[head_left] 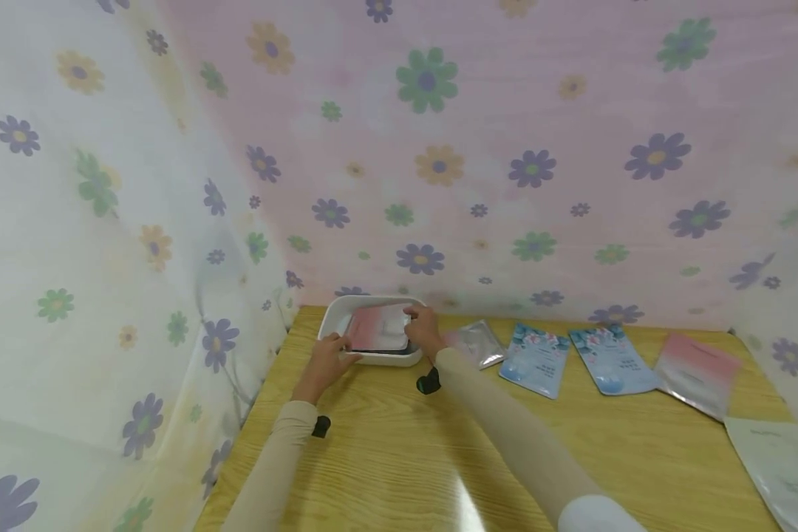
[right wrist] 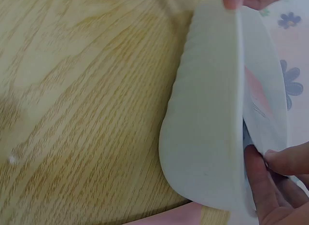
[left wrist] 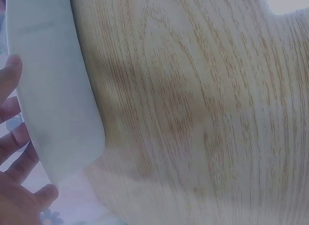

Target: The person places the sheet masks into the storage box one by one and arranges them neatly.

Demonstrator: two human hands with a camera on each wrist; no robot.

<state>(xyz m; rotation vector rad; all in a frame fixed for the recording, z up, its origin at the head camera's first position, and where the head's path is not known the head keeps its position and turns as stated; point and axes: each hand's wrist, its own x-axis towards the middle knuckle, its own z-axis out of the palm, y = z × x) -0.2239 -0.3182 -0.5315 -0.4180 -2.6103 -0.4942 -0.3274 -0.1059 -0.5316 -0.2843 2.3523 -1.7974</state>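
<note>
A white plastic basin (head_left: 387,360) stands at the back left of the table. Inside it lies a pink and silver flat packet (head_left: 375,328), with a dark edge of something beneath. My right hand (head_left: 425,334) pinches the packet's right edge; in the right wrist view the thumb is above and fingers (right wrist: 260,179) are below, inside the basin. My left hand (head_left: 326,366) holds the basin's front left rim, its thumb outside and its other fingers inside by the packet. The left wrist view shows the basin's outer wall (left wrist: 58,90) beside that hand.
To the right lie a silver and pink packet (head_left: 482,344), two blue floral packets (head_left: 537,362) (head_left: 613,362), another pink and silver packet (head_left: 698,375) and a pale packet (head_left: 781,465). Flowered cloth (head_left: 479,244) hangs behind the wooden table (head_left: 399,451).
</note>
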